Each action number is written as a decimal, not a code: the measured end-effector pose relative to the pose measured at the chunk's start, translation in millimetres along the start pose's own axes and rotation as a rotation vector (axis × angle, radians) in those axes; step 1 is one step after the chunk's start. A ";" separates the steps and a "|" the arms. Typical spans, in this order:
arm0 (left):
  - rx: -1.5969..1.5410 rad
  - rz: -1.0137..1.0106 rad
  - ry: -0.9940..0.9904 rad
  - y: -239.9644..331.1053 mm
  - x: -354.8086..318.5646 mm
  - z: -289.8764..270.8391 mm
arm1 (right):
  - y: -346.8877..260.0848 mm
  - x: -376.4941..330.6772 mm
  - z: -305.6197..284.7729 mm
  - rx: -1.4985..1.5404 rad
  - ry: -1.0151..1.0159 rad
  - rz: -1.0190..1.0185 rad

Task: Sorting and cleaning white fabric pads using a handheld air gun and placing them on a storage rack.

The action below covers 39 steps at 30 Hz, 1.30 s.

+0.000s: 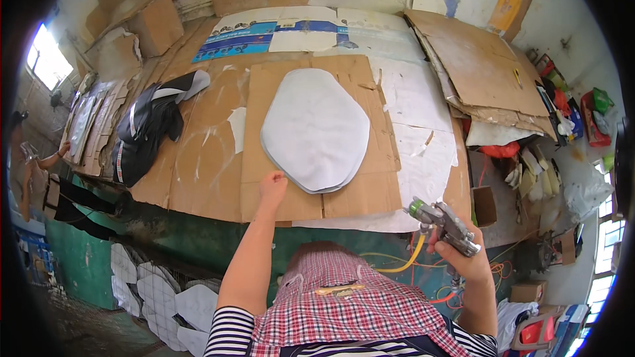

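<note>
White, many-sided flat pieces (pixel 316 129) with rounded corners lie stacked on a brown cardboard sheet (pixel 387 188); a second edge shows below the top one. At the stack's lower left edge is my left hand (pixel 272 188), closed with its fingers drawn together. Whether it pinches that edge is too small to tell. My right hand (pixel 466 251) is wrapped round a metal spray gun (pixel 444 225) with a green part near its front, held beyond the table's near edge, right of the stack. A yellow hose (pixel 405 263) runs from the gun.
A black and grey garment (pixel 149 125) lies on the table's left. Cardboard sheets (pixel 489 66) are piled at the right. More white pieces (pixel 155 297) lie low at the left. Thin hoses (pixel 503 271) trail at the lower right. Another person's arm (pixel 56 157) shows far left.
</note>
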<state>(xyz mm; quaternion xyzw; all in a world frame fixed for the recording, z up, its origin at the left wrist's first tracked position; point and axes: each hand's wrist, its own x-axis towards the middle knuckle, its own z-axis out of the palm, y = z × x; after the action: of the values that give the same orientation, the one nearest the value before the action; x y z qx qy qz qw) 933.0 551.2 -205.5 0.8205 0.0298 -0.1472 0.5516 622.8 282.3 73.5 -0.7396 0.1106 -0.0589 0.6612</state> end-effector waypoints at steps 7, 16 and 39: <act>0.273 -0.051 0.045 9.3 8.7 35.7 | 5.1 3.1 0.7 0.020 -0.005 -0.008; 0.336 -0.039 0.095 22.7 7.4 27.3 | -0.4 -8.8 -9.5 -0.023 -0.021 0.119; 0.487 -0.178 0.088 46.0 -10.1 47.0 | -3.3 10.4 -6.4 0.044 0.189 -0.028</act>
<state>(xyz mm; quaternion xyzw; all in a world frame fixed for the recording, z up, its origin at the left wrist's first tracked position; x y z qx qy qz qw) 923.3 491.5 -177.8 0.9287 0.0896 -0.1621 0.3211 631.7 274.0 76.9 -0.7177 0.1607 -0.1402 0.6629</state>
